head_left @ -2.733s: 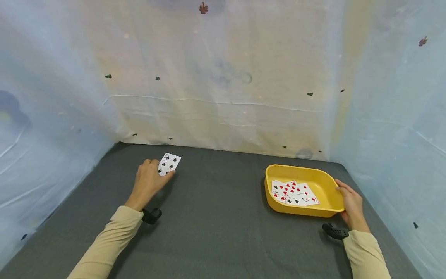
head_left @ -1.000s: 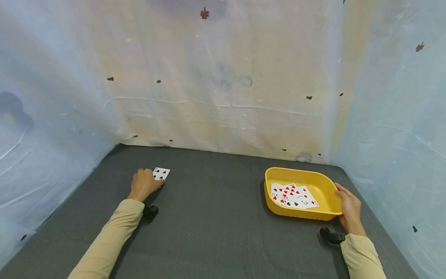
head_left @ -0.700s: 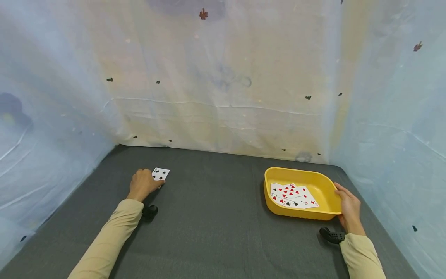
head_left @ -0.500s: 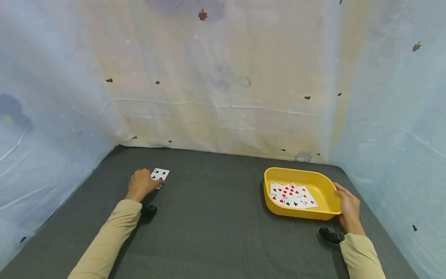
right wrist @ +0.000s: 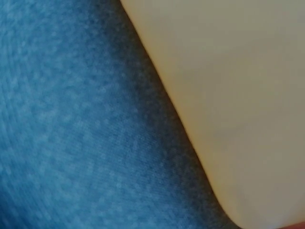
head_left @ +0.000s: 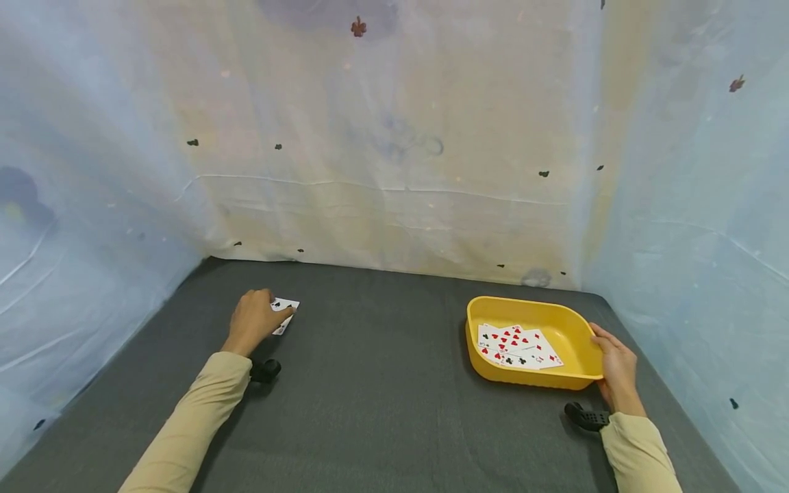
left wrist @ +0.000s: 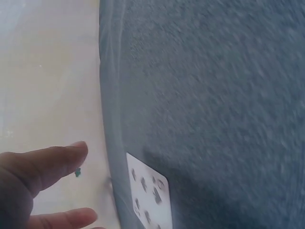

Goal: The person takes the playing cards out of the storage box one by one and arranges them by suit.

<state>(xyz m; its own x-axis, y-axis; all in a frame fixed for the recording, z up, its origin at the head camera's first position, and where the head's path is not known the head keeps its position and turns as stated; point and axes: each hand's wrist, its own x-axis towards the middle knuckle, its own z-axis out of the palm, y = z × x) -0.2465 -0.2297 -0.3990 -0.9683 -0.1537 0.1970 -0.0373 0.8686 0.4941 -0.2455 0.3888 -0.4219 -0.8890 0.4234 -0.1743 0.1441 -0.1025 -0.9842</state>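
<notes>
We are laying our left hand (head_left: 251,320) over the playing card (head_left: 285,313) on the grey tabletop (head_left: 382,383), fingers loosely extended, not clenched. Our right hand (head_left: 616,366) is grasping the yellow tray's (head_left: 474,311) rim. Pressing flat should keep the card from sliding.

The place looks like a makeshift recording booth rather than a lived-in room. Pale, wrinkled cloth sheets (head_left: 394,137), stained blue and yellow and dotted with small dark marks, hang on three sides and close off everything behind them. They enclose a counter (head_left: 382,411) covered in plain dark grey fabric, with only a yellow tray (head_left: 582,380) of playing cards (head_left: 518,342) as furnishing.
</notes>
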